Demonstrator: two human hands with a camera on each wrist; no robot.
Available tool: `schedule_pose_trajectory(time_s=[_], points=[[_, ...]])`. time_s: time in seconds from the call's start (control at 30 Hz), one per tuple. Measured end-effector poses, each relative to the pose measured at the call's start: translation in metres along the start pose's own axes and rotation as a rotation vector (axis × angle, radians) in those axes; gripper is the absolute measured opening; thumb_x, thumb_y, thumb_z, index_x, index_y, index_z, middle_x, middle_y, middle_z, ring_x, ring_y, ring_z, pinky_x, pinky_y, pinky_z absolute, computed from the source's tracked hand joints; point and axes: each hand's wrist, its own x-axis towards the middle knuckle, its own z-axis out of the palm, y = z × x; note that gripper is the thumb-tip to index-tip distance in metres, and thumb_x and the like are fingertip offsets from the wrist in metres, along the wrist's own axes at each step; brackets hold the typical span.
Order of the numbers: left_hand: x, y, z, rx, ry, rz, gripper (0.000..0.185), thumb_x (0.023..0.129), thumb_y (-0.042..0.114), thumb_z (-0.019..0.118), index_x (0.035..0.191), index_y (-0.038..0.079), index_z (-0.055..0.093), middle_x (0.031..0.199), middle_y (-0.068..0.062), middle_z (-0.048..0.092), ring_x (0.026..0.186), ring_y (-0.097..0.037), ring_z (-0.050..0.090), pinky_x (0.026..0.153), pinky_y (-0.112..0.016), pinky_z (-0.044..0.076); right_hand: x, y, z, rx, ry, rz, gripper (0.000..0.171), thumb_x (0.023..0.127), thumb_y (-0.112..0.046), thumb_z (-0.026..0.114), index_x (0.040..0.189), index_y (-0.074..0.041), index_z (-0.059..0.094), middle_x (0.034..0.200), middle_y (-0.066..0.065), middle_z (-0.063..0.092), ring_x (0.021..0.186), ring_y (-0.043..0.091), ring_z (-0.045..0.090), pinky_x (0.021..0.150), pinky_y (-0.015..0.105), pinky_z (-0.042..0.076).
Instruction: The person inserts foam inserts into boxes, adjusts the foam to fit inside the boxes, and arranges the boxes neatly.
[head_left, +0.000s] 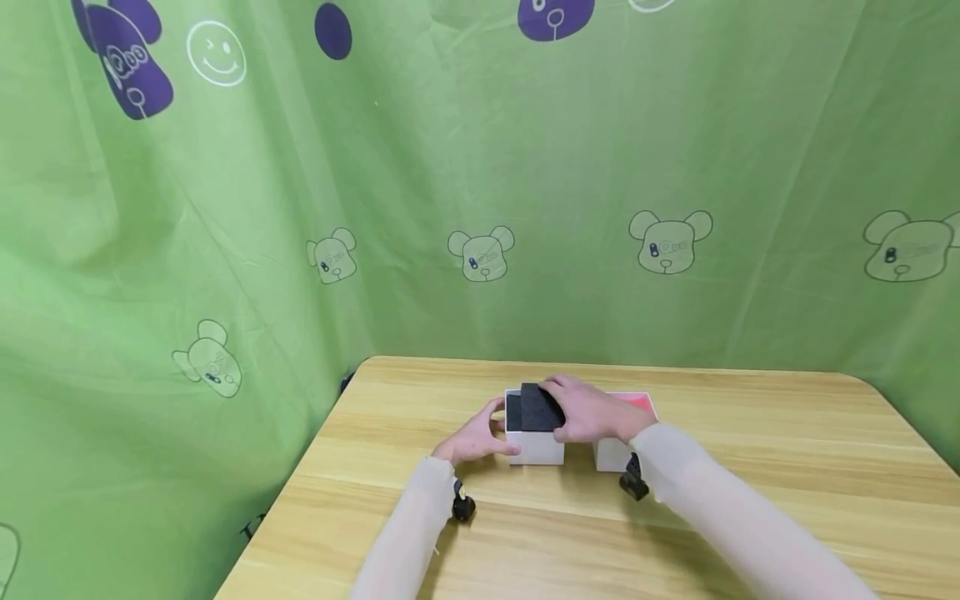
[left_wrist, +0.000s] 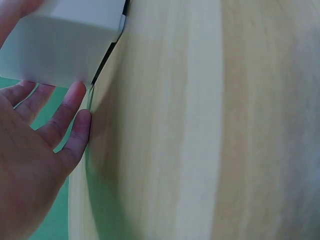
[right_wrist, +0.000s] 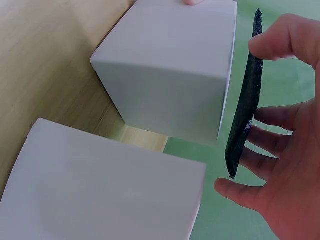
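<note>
White box sits near the middle of the wooden table, and from the head camera I see its top opening covered by a black foam pad. My right hand lies over that pad, fingers curled on its far edge. My left hand steadies the box's left side, thumb up by the rim. Just right of the box stands a second white box with a pink top, mostly hidden behind my right wrist. I cannot see inside either one.

On the left wrist camera the box is a pale blur at the upper left; my left hand has its fingers fairly straight against the underside edge. The tabletop fills the rest, smeared.

On the right wrist camera the pad shows edge-on, standing just off the box, pinched between my right thumb and fingers. The second box is cut off below.
</note>
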Motion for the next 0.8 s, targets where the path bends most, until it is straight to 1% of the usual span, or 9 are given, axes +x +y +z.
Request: schedule_pose_trajectory(time_s=[0.17, 0.23, 0.43, 0.63, 0.8], points=[[-0.001, 0.001, -0.001, 0.048, 0.015, -0.015, 0.091, 0.076, 0.004, 0.077, 0.148, 0.013, 0.022, 0.143, -0.010, 0.037, 0.112, -0.020, 0.054, 0.088, -0.032, 0.048, 0.006, 0.000, 0.004, 0.027, -0.028, 0.033, 0.083, 0.066, -0.026, 0.073, 0.138, 0.002, 0.042, 0.131, 0.017, 0.046, 0.108, 0.026, 0.050, 0.090, 0.042, 0.044], [-0.001, 0.001, -0.001, 0.058, 0.018, -0.021, 0.092, 0.076, 0.005, 0.078, 0.148, 0.014, 0.022, 0.145, -0.009, 0.035, 0.113, -0.020, 0.054, 0.088, -0.032, 0.048, 0.008, 0.001, 0.006, 0.044, -0.029, 0.030, 0.083, 0.066, -0.025, 0.073, 0.137, 0.003, 0.042, 0.131, 0.017, 0.045, 0.108, 0.027, 0.050, 0.090, 0.043, 0.044], [0.000, -0.002, -0.002, 0.056, 0.012, -0.021, 0.093, 0.076, 0.005, 0.078, 0.149, 0.014, 0.021, 0.146, -0.008, 0.033, 0.113, -0.019, 0.053, 0.088, -0.032, 0.048, 0.012, 0.001, 0.010, 0.092, -0.055, 0.045, 0.082, 0.066, -0.023, 0.074, 0.138, 0.001, 0.041, 0.133, 0.017, 0.044, 0.110, 0.026, 0.048, 0.090, 0.043, 0.044], [0.001, -0.004, -0.002, 0.044, 0.012, -0.012, 0.090, 0.076, 0.005, 0.077, 0.148, 0.014, 0.023, 0.143, -0.009, 0.038, 0.110, -0.018, 0.055, 0.087, -0.031, 0.048, 0.015, 0.003, 0.013, 0.145, -0.055, 0.068, 0.080, 0.067, -0.023, 0.074, 0.138, -0.002, 0.042, 0.134, 0.014, 0.044, 0.109, 0.023, 0.048, 0.088, 0.041, 0.044], [0.001, -0.004, -0.002, 0.049, 0.013, -0.005, 0.090, 0.077, 0.004, 0.077, 0.147, 0.014, 0.023, 0.141, -0.009, 0.039, 0.111, -0.019, 0.055, 0.087, -0.031, 0.048, 0.018, 0.004, 0.014, 0.169, -0.050, 0.051, 0.077, 0.069, -0.021, 0.073, 0.137, -0.002, 0.042, 0.135, 0.014, 0.044, 0.109, 0.024, 0.048, 0.089, 0.042, 0.043]])
